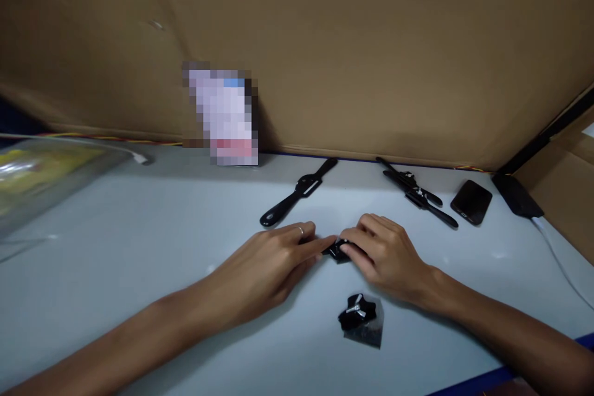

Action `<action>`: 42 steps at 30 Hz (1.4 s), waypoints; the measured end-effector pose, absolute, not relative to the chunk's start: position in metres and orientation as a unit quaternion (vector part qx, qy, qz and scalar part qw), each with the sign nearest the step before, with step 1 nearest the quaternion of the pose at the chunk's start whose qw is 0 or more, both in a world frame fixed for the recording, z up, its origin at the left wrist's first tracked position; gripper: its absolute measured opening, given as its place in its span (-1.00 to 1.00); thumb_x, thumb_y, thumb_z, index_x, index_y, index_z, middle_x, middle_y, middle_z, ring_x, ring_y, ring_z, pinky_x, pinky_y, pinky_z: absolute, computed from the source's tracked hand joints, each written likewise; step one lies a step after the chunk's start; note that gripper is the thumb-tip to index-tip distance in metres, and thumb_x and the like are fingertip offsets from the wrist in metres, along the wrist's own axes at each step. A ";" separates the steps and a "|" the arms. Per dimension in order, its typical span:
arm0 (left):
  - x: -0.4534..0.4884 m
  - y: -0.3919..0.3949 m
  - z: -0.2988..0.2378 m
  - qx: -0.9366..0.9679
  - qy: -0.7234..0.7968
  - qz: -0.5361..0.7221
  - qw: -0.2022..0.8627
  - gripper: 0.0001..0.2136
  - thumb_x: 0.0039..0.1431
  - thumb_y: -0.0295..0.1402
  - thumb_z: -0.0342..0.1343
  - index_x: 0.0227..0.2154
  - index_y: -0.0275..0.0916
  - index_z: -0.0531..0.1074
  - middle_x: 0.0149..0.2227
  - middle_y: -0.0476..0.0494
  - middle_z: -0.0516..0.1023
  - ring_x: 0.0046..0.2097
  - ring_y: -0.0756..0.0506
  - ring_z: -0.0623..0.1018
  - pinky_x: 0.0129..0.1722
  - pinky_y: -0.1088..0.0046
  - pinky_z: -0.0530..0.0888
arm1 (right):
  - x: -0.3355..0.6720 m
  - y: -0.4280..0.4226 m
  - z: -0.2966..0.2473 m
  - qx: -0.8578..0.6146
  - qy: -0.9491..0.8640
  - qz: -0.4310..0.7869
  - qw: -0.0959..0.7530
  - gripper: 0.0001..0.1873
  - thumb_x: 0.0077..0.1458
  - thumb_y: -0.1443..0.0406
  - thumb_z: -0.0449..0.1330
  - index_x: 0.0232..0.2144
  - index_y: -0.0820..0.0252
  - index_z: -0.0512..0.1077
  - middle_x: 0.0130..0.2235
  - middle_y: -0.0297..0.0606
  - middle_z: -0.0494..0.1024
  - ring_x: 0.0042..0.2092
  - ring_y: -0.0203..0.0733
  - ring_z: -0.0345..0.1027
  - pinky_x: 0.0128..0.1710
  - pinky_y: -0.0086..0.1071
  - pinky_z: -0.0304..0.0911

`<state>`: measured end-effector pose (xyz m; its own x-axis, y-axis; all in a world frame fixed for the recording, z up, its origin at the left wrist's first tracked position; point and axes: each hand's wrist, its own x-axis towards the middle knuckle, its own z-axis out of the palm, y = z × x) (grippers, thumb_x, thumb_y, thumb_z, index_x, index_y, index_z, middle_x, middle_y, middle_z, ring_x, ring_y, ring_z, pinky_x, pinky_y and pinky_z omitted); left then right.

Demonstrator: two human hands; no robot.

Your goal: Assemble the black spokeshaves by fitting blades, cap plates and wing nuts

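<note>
Both my hands meet at the middle of the white table (139, 247) over a small black part (338, 252). My left hand (273, 263), with a ring on one finger, pinches the part's left end with its fingertips. My right hand (385, 253) curls its fingers over the part's right end, hiding most of it. Just in front of my hands lies a small plastic bag (362, 322) with a black piece and a metal wing screw in it.
A black two-handled tool body (299, 192) lies behind my hands. Further right lie an assembled black tool (417, 198), a dark phone (471, 202) and a black charger with a white cable (515, 195). Cardboard walls (325, 43) stand behind; a clear bag (41, 173) is at left.
</note>
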<state>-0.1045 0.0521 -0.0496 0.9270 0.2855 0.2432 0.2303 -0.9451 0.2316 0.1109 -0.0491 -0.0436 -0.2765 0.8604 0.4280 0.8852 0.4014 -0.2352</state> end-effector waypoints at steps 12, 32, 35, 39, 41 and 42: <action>-0.101 0.048 -0.038 0.978 0.152 0.089 0.109 -0.59 0.35 -0.52 -0.08 0.20 -0.19 0.41 -0.29 -0.14 0.47 -0.34 -0.09 0.49 -0.37 0.39 0.39 | 0.129 -0.042 -0.040 -0.599 -0.720 0.149 0.318 -0.81 0.30 0.32 0.13 -0.22 0.13 0.57 -0.32 -0.30 0.45 -0.32 -0.24 0.36 -0.27 -0.29 0.26; -0.103 0.047 -0.040 0.987 0.125 0.095 0.042 -0.59 0.33 -0.51 -0.02 0.20 -0.19 0.39 -0.26 -0.17 0.49 -0.33 -0.11 0.51 -0.43 0.38 0.35 | 0.151 -0.029 -0.027 -0.660 -0.566 0.300 0.393 -0.65 0.11 0.01 0.24 -0.46 0.16 0.45 -0.49 -0.36 0.36 -0.44 -0.23 0.17 -0.41 -0.30 0.13; -0.103 0.049 -0.041 0.988 0.121 0.095 -0.004 -0.58 0.33 -0.53 -0.02 0.22 -0.22 0.37 -0.26 -0.18 0.50 -0.33 -0.11 0.50 -0.39 0.35 0.38 | 0.157 -0.032 -0.024 -0.670 -0.549 0.289 0.407 -0.64 0.13 -0.01 0.24 -0.45 0.16 0.45 -0.49 -0.36 0.34 -0.46 -0.25 0.14 -0.43 -0.31 0.11; -0.104 0.053 -0.041 0.980 0.160 0.107 -0.058 -0.69 0.36 -0.48 -0.01 0.11 -0.27 0.44 -0.24 -0.20 0.53 -0.22 -0.17 0.49 -0.27 0.28 0.41 | 0.157 -0.040 -0.015 -0.670 -0.561 0.287 0.394 -0.63 0.12 -0.02 0.23 -0.47 0.14 0.45 -0.50 -0.34 0.35 -0.47 -0.24 0.13 -0.47 -0.31 0.09; -0.105 0.057 -0.040 0.972 0.196 0.104 -0.077 -0.74 0.39 -0.48 -0.05 0.02 -0.31 0.47 -0.26 -0.21 0.54 -0.20 -0.19 0.47 -0.26 0.26 0.40 | 0.155 -0.044 -0.013 -0.668 -0.576 0.292 0.370 -0.63 0.13 -0.02 0.23 -0.47 0.13 0.46 -0.50 -0.33 0.37 -0.47 -0.22 0.17 -0.48 -0.31 0.11; -0.106 0.058 -0.040 0.968 0.215 0.101 -0.082 -0.75 0.40 -0.48 -0.06 -0.01 -0.33 0.48 -0.28 -0.22 0.54 -0.20 -0.19 0.46 -0.26 0.26 0.40 | 0.154 -0.046 -0.013 -0.665 -0.587 0.294 0.356 -0.64 0.14 -0.02 0.22 -0.46 0.13 0.47 -0.49 -0.32 0.39 -0.45 -0.21 0.20 -0.47 -0.31 0.14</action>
<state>-0.1057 0.0581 -0.0398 0.8870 0.4002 0.2303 0.4333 -0.8938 -0.1155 0.1539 -0.0457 -0.0131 0.1375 0.9901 0.0276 0.5722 -0.0567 -0.8182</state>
